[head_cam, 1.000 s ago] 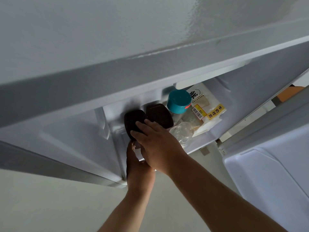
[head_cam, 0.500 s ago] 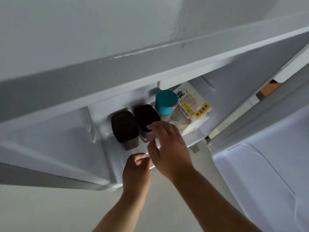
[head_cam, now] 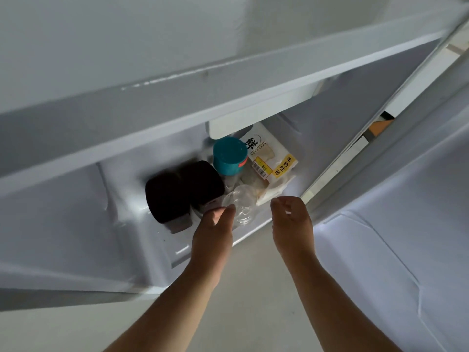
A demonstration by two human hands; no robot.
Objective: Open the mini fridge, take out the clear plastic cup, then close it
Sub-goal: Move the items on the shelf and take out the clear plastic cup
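Observation:
The white mini fridge (head_cam: 177, 97) stands open below me, its door (head_cam: 396, 250) swung out to the right. The clear plastic cup (head_cam: 245, 203) sits at the front of the fridge floor, in front of a teal-capped bottle. My left hand (head_cam: 214, 227) reaches in from below, and its thumb and fingertips close on the cup's left rim. My right hand (head_cam: 291, 219) hovers just right of the cup at the fridge's front edge, with its fingers loosely curled and holding nothing.
Two dark-lidded containers (head_cam: 167, 196) (head_cam: 203, 181) stand left of the cup. The teal-capped bottle (head_cam: 229, 156) and a bagged bread loaf with a yellow label (head_cam: 271, 161) are behind it. Pale floor (head_cam: 253, 301) lies under my arms.
My right hand has pulled off the cup and moved right, uncovering it. My left hand has risen from the fridge's front edge and taken the cup's rim.

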